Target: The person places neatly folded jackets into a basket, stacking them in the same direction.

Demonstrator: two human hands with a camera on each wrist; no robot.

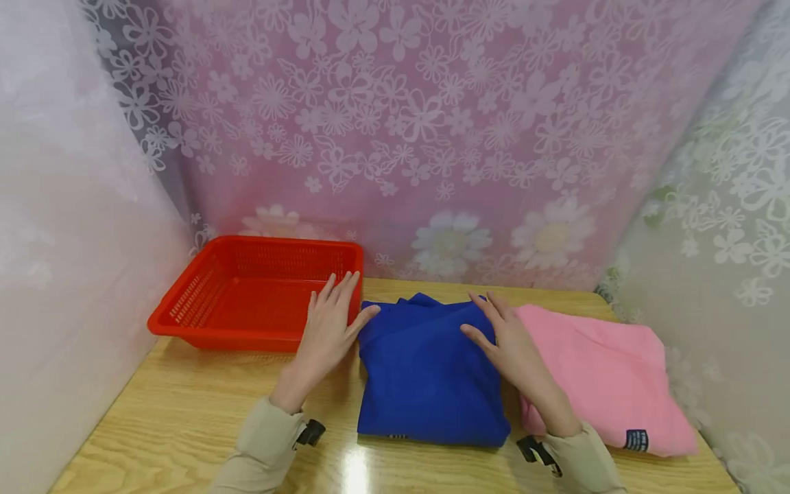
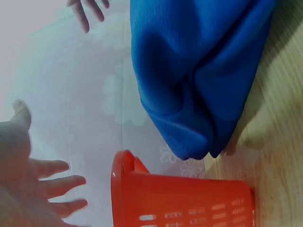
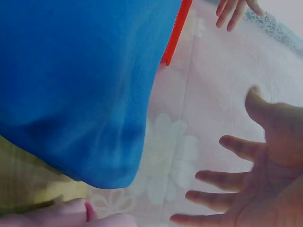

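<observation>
One folded blue garment (image 1: 432, 374), just right of the red basket (image 1: 237, 338): likely light, soft, limp, not fragile; best scooped from beneath both side edges. My left hand (image 1: 327, 326) and right hand (image 1: 511, 346), fingers spread apart, grip nothing.

A bare left hand (image 2: 28, 182) with fingers spread enters at eight o'clock; a bare right hand (image 2: 81, 17) shows only its fingers at eleven. Creased bright-blue cloth (image 2: 194, 61) fills one o'clock, above a slotted red plastic basket (image 2: 161, 194) at six, with a pale wood-grain tabletop (image 2: 279, 123) at three.
</observation>
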